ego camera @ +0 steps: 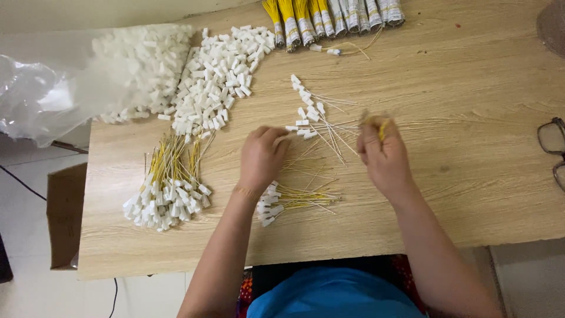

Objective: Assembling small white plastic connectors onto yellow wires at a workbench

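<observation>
A: Head view — what do the hands have?

B: The right hand is pinched shut on a thin yellow wire. The left hand is curled, fingertips on a white connector among the loose wires on the counter.

A: And around those loose wires?

B: Nearer the person, a small finished bundle. Left of them, a bigger bundle. Beyond and left, the pile of white connectors beside a plastic bag.

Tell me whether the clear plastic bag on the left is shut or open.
Open. The plastic bag lies on its side, and white plastic pieces spill from its mouth across the wooden table.
</observation>
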